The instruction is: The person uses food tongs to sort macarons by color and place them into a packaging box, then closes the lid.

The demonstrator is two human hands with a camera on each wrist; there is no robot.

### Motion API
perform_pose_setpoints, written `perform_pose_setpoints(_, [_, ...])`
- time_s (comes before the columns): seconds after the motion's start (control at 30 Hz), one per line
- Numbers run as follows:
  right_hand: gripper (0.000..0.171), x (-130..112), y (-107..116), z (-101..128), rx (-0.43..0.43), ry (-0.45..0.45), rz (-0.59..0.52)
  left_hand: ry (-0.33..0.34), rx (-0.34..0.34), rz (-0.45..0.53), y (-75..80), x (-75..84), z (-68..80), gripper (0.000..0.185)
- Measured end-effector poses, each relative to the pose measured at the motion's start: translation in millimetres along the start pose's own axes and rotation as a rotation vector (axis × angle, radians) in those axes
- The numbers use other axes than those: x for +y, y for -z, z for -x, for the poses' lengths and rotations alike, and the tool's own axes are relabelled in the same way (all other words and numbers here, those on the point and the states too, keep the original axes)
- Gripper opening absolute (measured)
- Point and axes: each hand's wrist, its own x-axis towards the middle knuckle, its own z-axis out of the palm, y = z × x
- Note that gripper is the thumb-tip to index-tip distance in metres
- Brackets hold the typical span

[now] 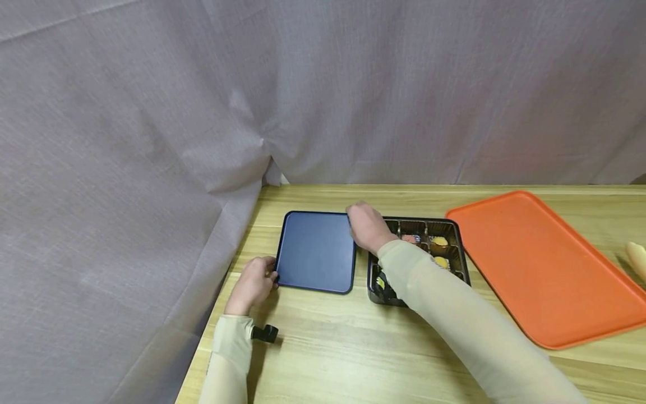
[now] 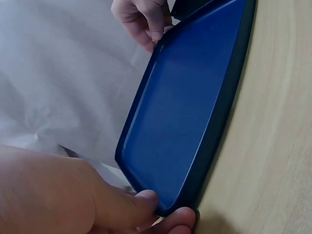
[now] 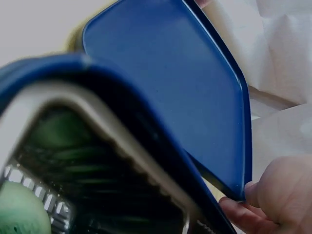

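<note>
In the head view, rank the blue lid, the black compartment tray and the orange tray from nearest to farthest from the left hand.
1. Blue lid: the left hand grips its near-left corner.
2. Black compartment tray: just right of the lid, partly under the right arm.
3. Orange tray: farthest right on the wooden table.

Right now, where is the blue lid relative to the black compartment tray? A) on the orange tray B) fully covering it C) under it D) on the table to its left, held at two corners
D: the blue lid lies left of the black compartment tray, with the left hand at its near-left corner and the right hand at its far-right corner.
</note>
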Motion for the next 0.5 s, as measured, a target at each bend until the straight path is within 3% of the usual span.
perform_pose_setpoints(0.27, [0.027, -0.9, 2.6, -2.0, 0.107, 0.054, -0.024, 0.033, 0.012, 0.160, 4.3, -5.7, -2.3, 0.033])
perform_pose_setpoints(0.5, [0.029, -5.2, 17.3, 2.3, 0.179, 0.102, -0.077, 0.025, 0.065, 0.226, 7.3, -8.3, -5.1, 0.035])
